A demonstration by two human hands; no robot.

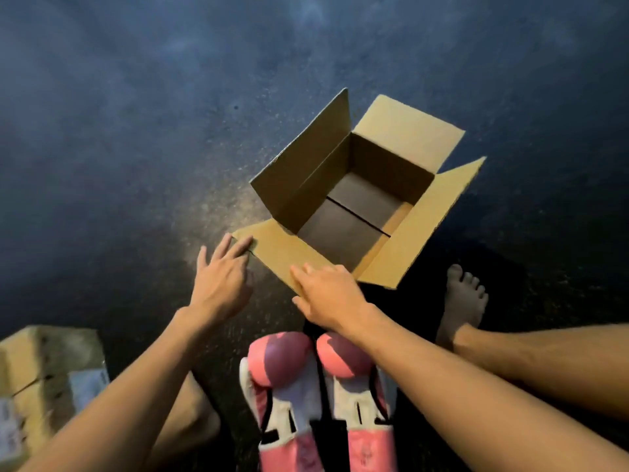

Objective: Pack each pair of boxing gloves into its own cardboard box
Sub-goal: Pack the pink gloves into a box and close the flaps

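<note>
we read no text anywhere. the pale label (86, 386) on the closed box (37, 349), lower left, is blurred; faint marks on the pink gloves (299, 451) are illegible.

Open cardboard box (357, 212) gapes unobstructed; upright left flap (303, 165) walls one side.

From my feed I read this as an informal packing spot set up on the ground. Whether it is a home, a storeroom or a yard I cannot tell. All I see of the place is 1 wide stretch of dark, blue-grey speckled floor (136, 131), rough like concrete and dim except for a pool of light near the middle. The person sits directly on it, with 1 bare foot (463, 301) out to the side. The goods lie on the ground too: 1 open cardboard box (408, 131), 1 pair of pink boxing gloves (282, 362) between the legs, and 1 closed box (44, 356) with a pale label (86, 386) at lower left.
</note>
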